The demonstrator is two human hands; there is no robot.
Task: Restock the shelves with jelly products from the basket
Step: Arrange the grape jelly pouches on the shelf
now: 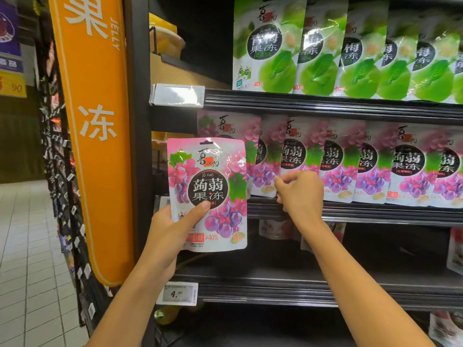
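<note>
Pink grape jelly pouch gripped in left hand fingers, right hand fingers pinching shelved pouch

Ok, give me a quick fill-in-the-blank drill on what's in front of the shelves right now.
1. The left hand holds a grape jelly pouch by its lower ____ corner.
2. The right hand reaches to the row of ____ pouches.
3. The shelf above holds ____ pouches.
4. The price tag at the bottom reads ____.

Missing words: left; grape; green; 4.90
</note>
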